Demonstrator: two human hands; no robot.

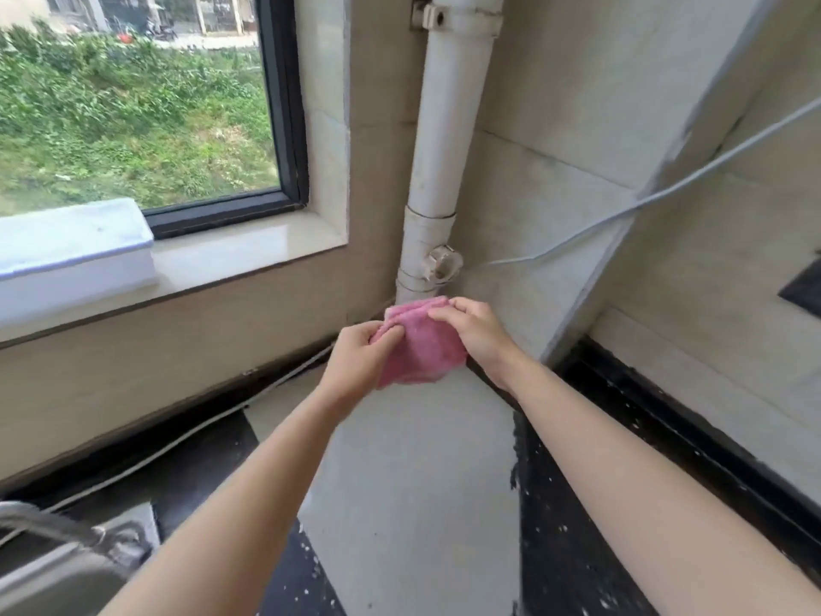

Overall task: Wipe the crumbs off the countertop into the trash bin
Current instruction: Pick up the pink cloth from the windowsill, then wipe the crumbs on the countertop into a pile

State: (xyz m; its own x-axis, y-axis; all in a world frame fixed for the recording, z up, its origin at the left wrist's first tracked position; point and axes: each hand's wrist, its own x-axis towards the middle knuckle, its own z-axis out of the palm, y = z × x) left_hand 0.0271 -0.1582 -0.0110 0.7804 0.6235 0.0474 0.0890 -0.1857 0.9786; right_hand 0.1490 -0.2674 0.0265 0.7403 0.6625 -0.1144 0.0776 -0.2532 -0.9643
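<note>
- Bare forearms [231,504] nearest, reaching from the bottom edge toward centre frame.
- Left hand [355,353] pinching the left edge of a pink cloth [417,349]; right hand [475,331] pinching its top corner.
- Soft, nappy, folded into a thick pad, held off the counter [577,562]; probably being squared up for a firm wiping face.
- Glossy black stone at lower right, flecked with pale crumbs [553,529], not yet wiped.
- Trash bin out of view.

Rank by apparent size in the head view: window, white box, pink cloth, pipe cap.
window
white box
pink cloth
pipe cap
The box is cropped by the frame, yet outsizes the cloth.
</note>
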